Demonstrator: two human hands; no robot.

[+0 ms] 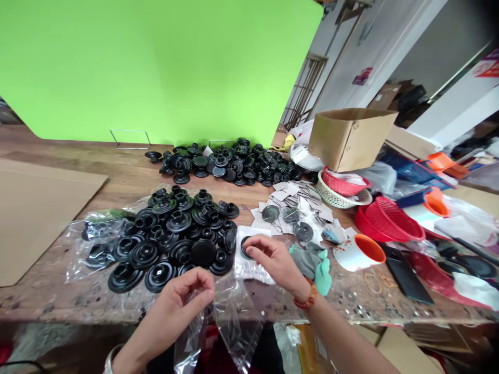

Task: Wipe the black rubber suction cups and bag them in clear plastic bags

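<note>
My left hand (181,304) is closed at the table's front edge, pinching a clear plastic bag (237,322) that hangs down over the edge. To its right, my right hand (276,262) has its fingertips closed on the rim of a small black disc (245,246). That disc lies over a stack of white cards and clear bags (249,267); my fingers hide part of it. Left of the stack is a heap of black stepped round parts with raised hubs (179,221). Some of them, at the heap's left end, are inside clear plastic bags (97,252).
More black parts (234,163) lie along a green board (156,67). Loose cards (296,200), clear-bagged discs (303,231), a grey-green glove (312,262), an orange-lined white cup (358,253), a phone (407,275), red baskets (390,221) and a carton (351,137) crowd the right. Flat cardboard (39,213) lies left.
</note>
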